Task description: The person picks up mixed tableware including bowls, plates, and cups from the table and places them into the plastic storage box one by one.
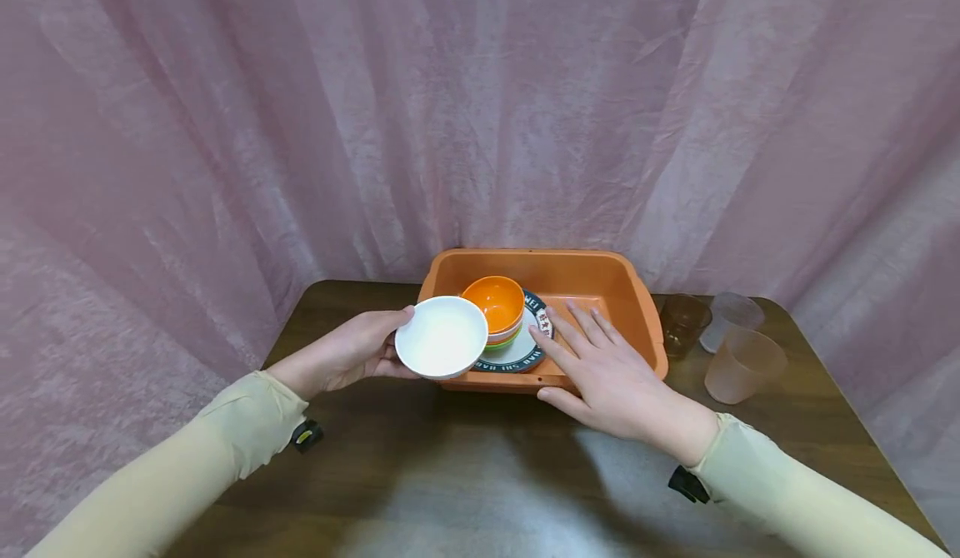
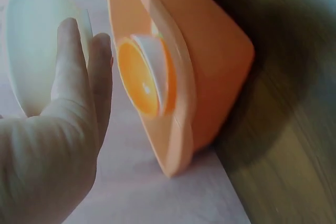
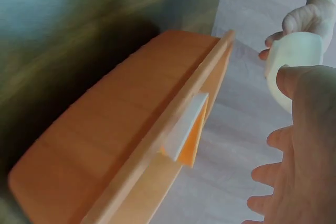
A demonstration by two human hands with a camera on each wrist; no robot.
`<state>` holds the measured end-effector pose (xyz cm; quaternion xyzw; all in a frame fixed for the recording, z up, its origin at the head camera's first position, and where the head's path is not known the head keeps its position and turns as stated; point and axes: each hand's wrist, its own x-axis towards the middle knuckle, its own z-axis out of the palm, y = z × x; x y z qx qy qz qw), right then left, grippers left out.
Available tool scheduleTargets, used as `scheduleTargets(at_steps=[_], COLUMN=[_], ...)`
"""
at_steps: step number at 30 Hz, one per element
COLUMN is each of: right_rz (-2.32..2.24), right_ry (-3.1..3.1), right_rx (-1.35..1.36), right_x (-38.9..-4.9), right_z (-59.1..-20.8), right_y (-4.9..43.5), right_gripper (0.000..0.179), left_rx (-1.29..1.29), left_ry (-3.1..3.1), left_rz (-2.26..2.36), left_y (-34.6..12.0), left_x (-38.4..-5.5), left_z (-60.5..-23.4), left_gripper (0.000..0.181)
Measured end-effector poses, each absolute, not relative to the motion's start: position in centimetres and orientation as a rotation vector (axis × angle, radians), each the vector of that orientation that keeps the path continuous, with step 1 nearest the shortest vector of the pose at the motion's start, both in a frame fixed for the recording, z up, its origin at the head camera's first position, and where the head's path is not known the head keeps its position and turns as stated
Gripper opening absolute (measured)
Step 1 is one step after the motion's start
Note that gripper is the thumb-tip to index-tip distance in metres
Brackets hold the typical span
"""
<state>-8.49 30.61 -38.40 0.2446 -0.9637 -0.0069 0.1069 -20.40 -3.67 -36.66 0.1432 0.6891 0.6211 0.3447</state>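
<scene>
My left hand grips a white bowl by its side, thumb at the rim and fingers underneath, over the near left part of an orange basin. Inside the basin an orange bowl tops a stack of bowls, which stands on a white plate with a dark lettered rim. My right hand hovers palm down over the basin's near edge, fingers spread and holding nothing. In the left wrist view the fingers lie along the outside of the white bowl.
Right of the basin stand a brown tumbler, a clear tumbler and a frosted pinkish tumbler. The dark wooden table extends in front of the basin. A pink curtain hangs behind it.
</scene>
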Motion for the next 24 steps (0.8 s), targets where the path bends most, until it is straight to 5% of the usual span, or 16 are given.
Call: scheduleTargets(at_steps=[16,24], right_rz=[0.056,1.194], right_ry=[-2.835,-2.892], right_rx=[0.684,0.409], right_x=[-4.5,-4.9], right_z=[-38.8,-38.4], right_y=[33.6,32.4], right_gripper=[0.073,0.056], left_rx=[0.461,0.457], left_ry=[1.648,1.656], left_rz=[1.539,1.548], left_y=[0.9,1.4], left_x=[-15.3,-15.5], left_z=[-36.5,-36.7], left_gripper=[0.053,0.053])
